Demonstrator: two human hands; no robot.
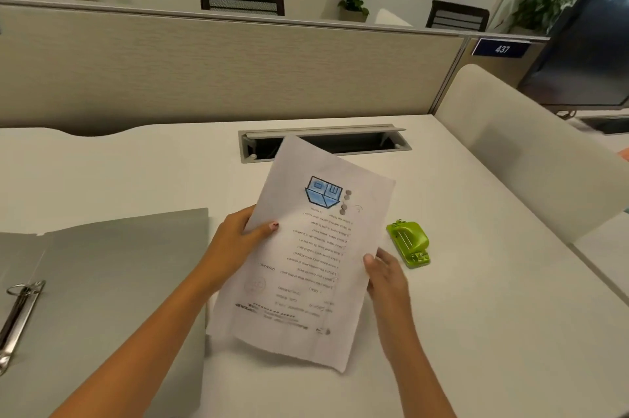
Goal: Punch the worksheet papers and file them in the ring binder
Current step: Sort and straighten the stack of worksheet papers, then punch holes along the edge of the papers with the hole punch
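A white worksheet paper (306, 257) with upside-down print and a blue drawing is held above the white desk (476, 315), tilted to the right. My left hand (238, 240) grips its left edge, thumb on top. My right hand (384, 278) grips its right edge. A small green hole punch (408, 242) sits on the desk just right of the paper, beyond my right hand. An open grey ring binder (112, 281) lies at the left, its metal rings (20, 308) near the left frame edge.
A cable tray opening (340, 141) is set in the desk behind the paper. A beige partition wall (204, 77) runs along the back. A low white divider (527, 158) borders the right side, with a dark monitor (585, 53) beyond it.
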